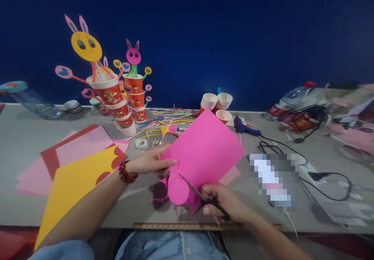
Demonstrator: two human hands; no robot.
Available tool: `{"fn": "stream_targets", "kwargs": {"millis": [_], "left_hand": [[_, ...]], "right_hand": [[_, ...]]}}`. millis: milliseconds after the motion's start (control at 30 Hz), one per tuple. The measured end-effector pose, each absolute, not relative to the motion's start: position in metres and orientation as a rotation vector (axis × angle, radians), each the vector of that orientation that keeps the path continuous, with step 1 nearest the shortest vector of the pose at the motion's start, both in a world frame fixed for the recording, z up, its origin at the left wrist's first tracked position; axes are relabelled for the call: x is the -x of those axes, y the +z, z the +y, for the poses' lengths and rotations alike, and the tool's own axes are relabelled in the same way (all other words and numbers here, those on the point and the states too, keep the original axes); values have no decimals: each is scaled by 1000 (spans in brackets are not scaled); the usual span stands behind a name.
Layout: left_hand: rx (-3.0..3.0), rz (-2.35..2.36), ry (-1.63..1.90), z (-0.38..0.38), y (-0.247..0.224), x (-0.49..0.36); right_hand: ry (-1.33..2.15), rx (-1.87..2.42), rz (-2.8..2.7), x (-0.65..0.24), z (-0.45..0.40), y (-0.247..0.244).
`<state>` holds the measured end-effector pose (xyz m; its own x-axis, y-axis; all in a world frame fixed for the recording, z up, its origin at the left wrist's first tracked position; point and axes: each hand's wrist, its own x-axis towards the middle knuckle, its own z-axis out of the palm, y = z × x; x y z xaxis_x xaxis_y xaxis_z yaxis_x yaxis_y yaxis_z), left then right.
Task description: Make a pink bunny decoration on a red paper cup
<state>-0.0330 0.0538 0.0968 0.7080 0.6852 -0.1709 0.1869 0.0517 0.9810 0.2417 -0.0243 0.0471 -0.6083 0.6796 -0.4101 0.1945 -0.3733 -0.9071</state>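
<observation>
A bright pink paper sheet (pixel 206 143) is pinched at its lower left edge by my left hand (pixel 159 160), thumb on top. My right hand (pixel 223 203) holds black-handled scissors (pixel 216 206). Their blades point up and left, across the sheet just above a round pink piece (pixel 178 191) at its lower edge. That round piece still seems joined to the sheet near the blades. Curved cut-out edges of pink paper hang to its left, below my left hand. A red bead bracelet is on my left wrist.
Yellow paper (pixel 71 188) and pink sheets (pixel 84 145) lie left. Behind stand stacked cup figures (pixel 112 96), straws (pixel 163 115), tape (pixel 142 143) and white-rimmed cups (pixel 223 115). At right are a blue glue gun (pixel 245 128), black cables, a blurred-out object (pixel 273 182) and a bottle (pixel 289 102).
</observation>
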Motion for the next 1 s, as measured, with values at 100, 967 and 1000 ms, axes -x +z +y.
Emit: {"fn": "stream_targets", "kwargs": {"millis": [100,967,1000], "left_hand": [[-1499,748,437,55,97,33],[-1480,716,311,67,102,28],[-1480,712,309,67,103,28]], "right_hand": [[2050,1169,-1527,-242,-23,47],[1950,1163,-1662,-243,-21,48],[1942,1158,-1662,-242,-21,49]]}}
